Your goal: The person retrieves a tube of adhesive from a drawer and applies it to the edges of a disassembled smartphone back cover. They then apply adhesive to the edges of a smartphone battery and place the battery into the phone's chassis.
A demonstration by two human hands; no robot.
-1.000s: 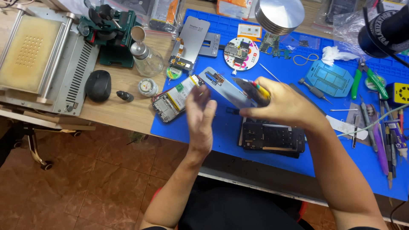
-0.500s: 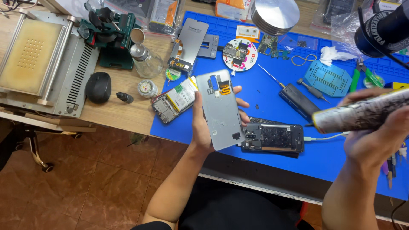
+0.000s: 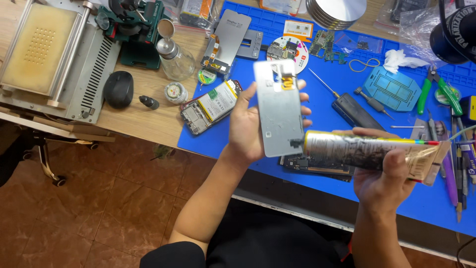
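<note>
Item: phone back panel (image 3: 278,106), grey, flat, held upright above the blue work mat (image 3: 317,106) on the table (image 3: 148,111); left hand (image 3: 250,126) closed around its long edges, fingers (image 3: 303,110) wrapping the far side

Item: glue tube (image 3: 364,149), patterned, crimped end to the right, gripped whole in the closed right hand (image 3: 384,181); nozzle touching the panel's lower right edge

Handling note: judged best with the panel kept steady, the nozzle run along the rim only, the squeeze light and even so the bead stays thin and off the panel's centre

Adjacent: opened phone (image 3: 210,106) with battery showing, left of the panel; second opened phone (image 3: 317,166) on the mat beneath the tube

Change from half a second ago: the tube, then held well out to the right and apart from the panel, now meets its edge; the panel remains in the left hand, turned more upright
</note>
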